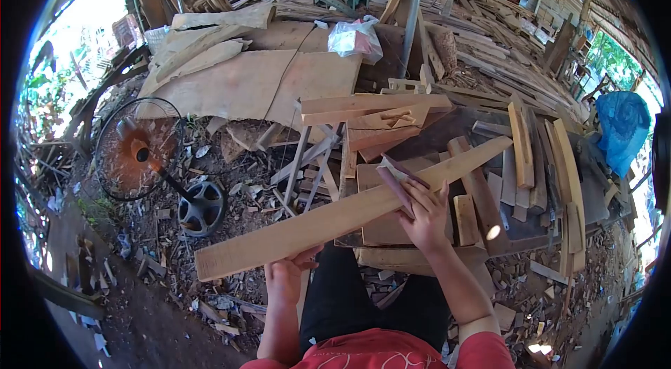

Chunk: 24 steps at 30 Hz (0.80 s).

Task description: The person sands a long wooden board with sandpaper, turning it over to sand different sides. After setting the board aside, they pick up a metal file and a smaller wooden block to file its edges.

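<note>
A long, pale wooden board [300,229] slants across the view in front of me, its near end at the lower left. My left hand [285,277] grips its lower edge near that end, with some fingers hidden beneath the wood. Farther up, my right hand [425,214] is closed on a folded, brownish sheet of sandpaper [395,186] and presses it on the board's upper face. The board's far end lies over a low workbench [517,219] strewn with cut wooden pieces.
Shaped wooden pieces [521,145] lie at the bench's right side, near a blue plastic bag [622,131]. A pedestal fan [143,152] leans at the left among wood scraps. Large plywood sheets [237,82] carry a white plastic bag [355,39]. Timber piles [503,54] spread behind.
</note>
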### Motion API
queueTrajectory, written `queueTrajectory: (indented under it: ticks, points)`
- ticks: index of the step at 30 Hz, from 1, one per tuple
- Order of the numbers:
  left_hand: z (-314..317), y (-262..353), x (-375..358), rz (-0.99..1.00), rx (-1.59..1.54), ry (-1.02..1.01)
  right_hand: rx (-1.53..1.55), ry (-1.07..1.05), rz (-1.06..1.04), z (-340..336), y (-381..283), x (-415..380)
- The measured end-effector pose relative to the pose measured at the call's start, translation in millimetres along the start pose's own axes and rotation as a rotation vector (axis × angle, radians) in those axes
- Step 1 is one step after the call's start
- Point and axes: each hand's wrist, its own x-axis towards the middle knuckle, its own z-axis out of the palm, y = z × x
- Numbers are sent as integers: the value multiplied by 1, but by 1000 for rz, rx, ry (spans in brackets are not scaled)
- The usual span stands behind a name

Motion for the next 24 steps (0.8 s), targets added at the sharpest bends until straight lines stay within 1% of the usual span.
queueTrajectory:
  ticks: [1, 2, 4, 5, 7, 8, 10, 11, 18, 20, 21, 22, 23, 24]
  points:
    - [-4, 2, -1, 1, -61, -3, 13, 28, -14, 0, 1, -1]
    - [-5, 5, -2, -1, -56, -2, 17, 29, -10, -1, 0, -2]
    - [-1, 13, -2, 196, -429, 7, 48, 69, -29, -1, 2, -4]
    - [0, 19, -3, 192, -425, 6, 48, 70, -24, 1, 4, -5]
    - [-5, 36, -2, 491, -433, 315, 48, 90, -56, 6, 6, -7]
    - [-14, 44, -1, 485, -425, 308, 49, 94, -45, 7, 6, -6]
    - [-29, 59, -1, 614, -191, 368, -21, 101, -64, 5, 5, -2]
    - [-31, 62, -1, 631, -272, 275, -21, 103, -59, 5, 5, -1]
    - [-33, 59, 4, 617, -282, 235, -58, 137, -25, 1, 5, 13]
    - [-28, 58, 3, 587, -371, 348, -57, 154, -22, -4, 5, 24]
    - [-28, 57, 3, 578, -374, 343, -35, 161, -15, -6, 5, 30]
    - [-27, 55, 3, 558, -390, 380, -14, 170, -10, -8, 5, 34]
    - [-28, 54, 3, 540, -406, 417, -36, 176, -7, -5, 6, 36]
    - [-29, 52, 3, 536, -411, 410, -44, 180, -4, -2, 9, 35]
